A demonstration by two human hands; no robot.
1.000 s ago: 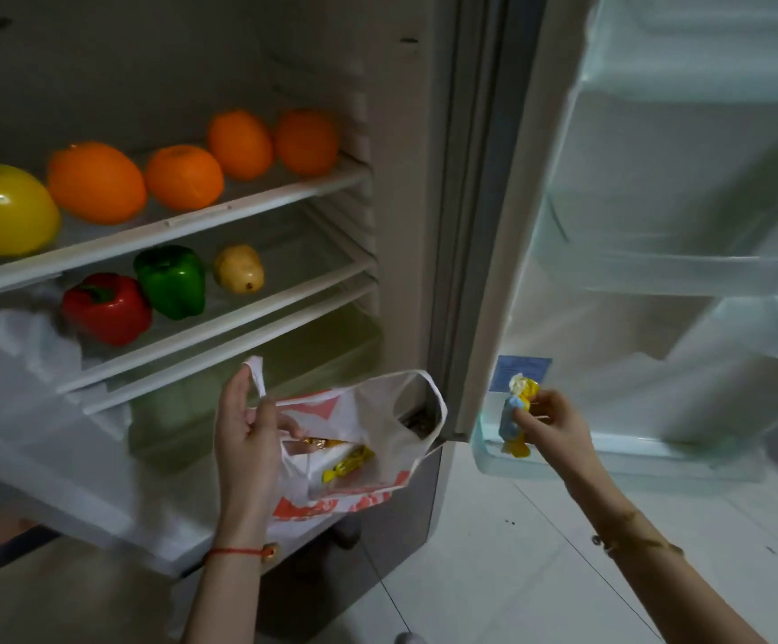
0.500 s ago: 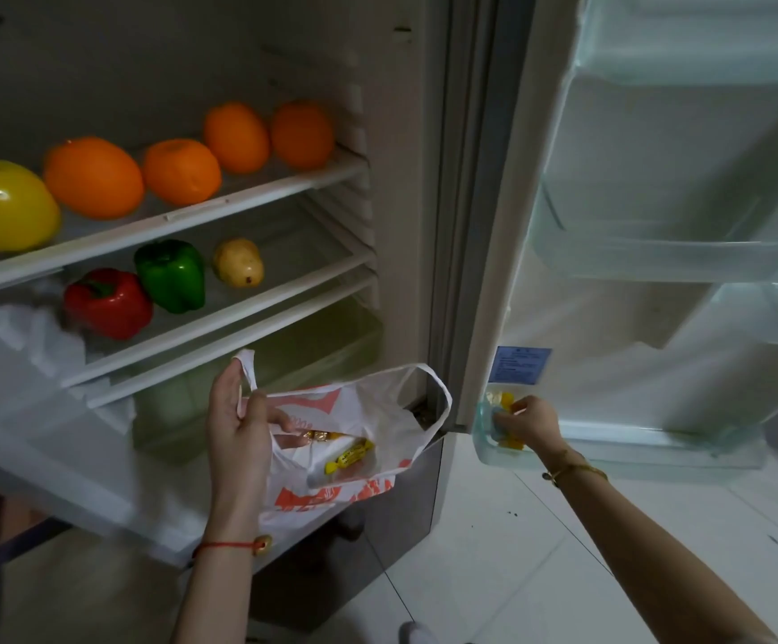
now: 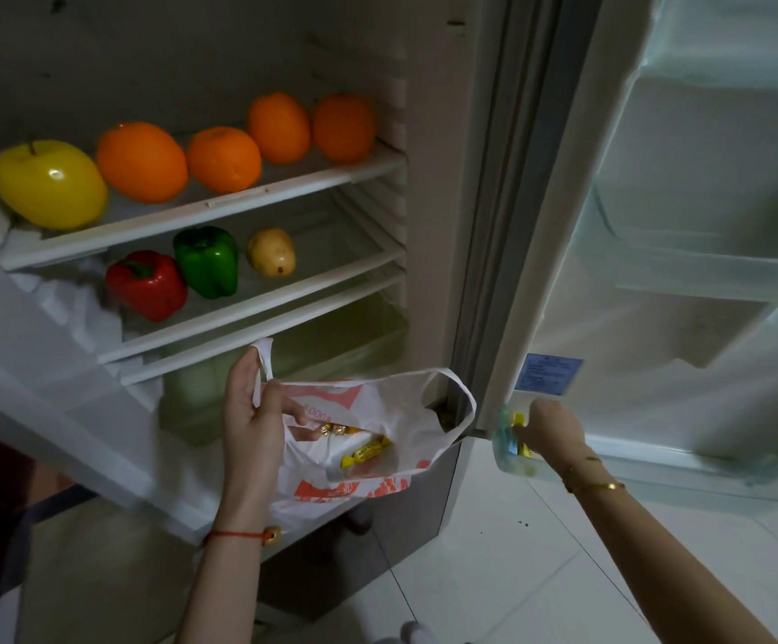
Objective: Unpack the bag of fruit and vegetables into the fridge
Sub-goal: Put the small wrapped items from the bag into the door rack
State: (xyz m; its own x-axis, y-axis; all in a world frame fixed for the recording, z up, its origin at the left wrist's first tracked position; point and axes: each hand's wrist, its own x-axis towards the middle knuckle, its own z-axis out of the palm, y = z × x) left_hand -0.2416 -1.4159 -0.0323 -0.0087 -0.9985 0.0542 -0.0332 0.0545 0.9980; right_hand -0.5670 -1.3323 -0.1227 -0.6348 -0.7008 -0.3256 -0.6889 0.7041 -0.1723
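Note:
My left hand [image 3: 252, 411] grips the rim of a white and red plastic bag [image 3: 368, 434] held open in front of the fridge. Yellow wrapped candies [image 3: 365, 453] lie inside it. My right hand [image 3: 552, 429] reaches into the left end of the lowest door bin [image 3: 656, 462], its fingers at a small yellow and blue packet [image 3: 515, 434]; whether it still grips the packet is blurred. On the top shelf sit a yellow apple [image 3: 50, 183] and several oranges [image 3: 224, 158]. The shelf below holds a red pepper [image 3: 145, 283], a green pepper [image 3: 207, 260] and a potato [image 3: 272, 251].
The fridge door [image 3: 703, 225] stands open on the right with translucent bins. A greenish crisper drawer [image 3: 331, 337] lies under the shelves. A white open panel [image 3: 52, 411] juts out at lower left. White floor tiles [image 3: 494, 550] spread below.
My right hand carried the yellow and blue packet down from in front of the door into the lowest door bin. The left hand kept the bag open.

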